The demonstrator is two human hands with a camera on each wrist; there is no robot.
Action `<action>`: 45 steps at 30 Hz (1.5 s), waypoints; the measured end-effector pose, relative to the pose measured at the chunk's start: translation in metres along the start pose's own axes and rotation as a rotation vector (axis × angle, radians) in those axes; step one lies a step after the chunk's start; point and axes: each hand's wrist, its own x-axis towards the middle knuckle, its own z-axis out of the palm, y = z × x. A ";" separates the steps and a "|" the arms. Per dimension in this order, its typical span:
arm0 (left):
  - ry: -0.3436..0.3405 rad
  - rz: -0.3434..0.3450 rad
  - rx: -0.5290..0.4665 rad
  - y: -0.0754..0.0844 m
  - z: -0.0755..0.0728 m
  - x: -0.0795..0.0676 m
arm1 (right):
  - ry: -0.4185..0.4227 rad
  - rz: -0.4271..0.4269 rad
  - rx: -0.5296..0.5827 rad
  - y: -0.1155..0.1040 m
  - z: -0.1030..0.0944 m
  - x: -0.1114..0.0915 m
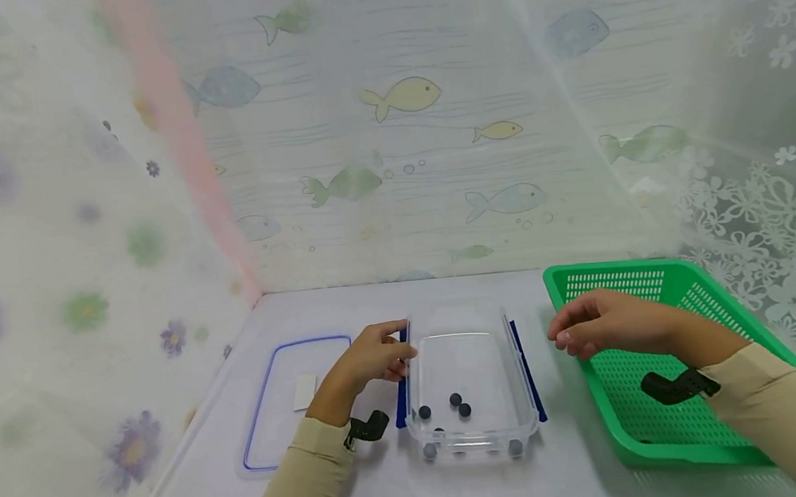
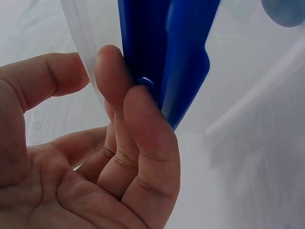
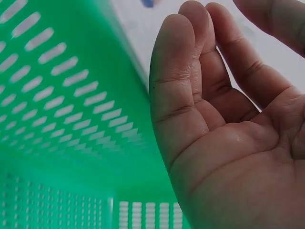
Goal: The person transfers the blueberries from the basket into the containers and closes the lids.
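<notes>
A clear plastic box [image 1: 463, 366] stands on the white table with its top off and its blue side flaps hanging down. Several small dark balls [image 1: 455, 399] lie inside it, toward the near end. My left hand [image 1: 372, 356] grips the box's left wall, the thumb at the rim and curled fingers against the blue flap [image 2: 167, 43]. Over the left rim of a green basket [image 1: 604, 413] hovers my right hand [image 1: 614, 322], its fingers loosely bent. Nothing shows between those fingers [image 3: 174, 62] in the right wrist view.
Left of the box, a clear lid with a blue seal [image 1: 262, 405] lies flat, partly behind the left forearm. A pale rectangle [image 1: 305, 391] shows on it. Printed sheeting [image 1: 418, 158] closes off the back and sides.
</notes>
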 end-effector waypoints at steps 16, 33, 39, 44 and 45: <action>0.002 -0.013 0.011 -0.003 -0.002 0.001 | -0.158 0.042 0.138 0.046 -0.018 -0.035; 0.007 -0.010 0.014 -0.002 -0.001 0.000 | -0.082 0.395 0.008 0.067 -0.006 -0.050; 0.007 -0.008 0.014 0.002 0.000 -0.002 | -0.088 0.423 -0.006 0.069 -0.004 -0.050; 0.010 -0.012 0.014 0.003 0.000 -0.003 | -0.152 0.390 0.008 0.072 -0.004 -0.048; 0.011 -0.013 0.014 0.003 0.000 -0.003 | -0.172 0.383 0.015 0.073 -0.004 -0.048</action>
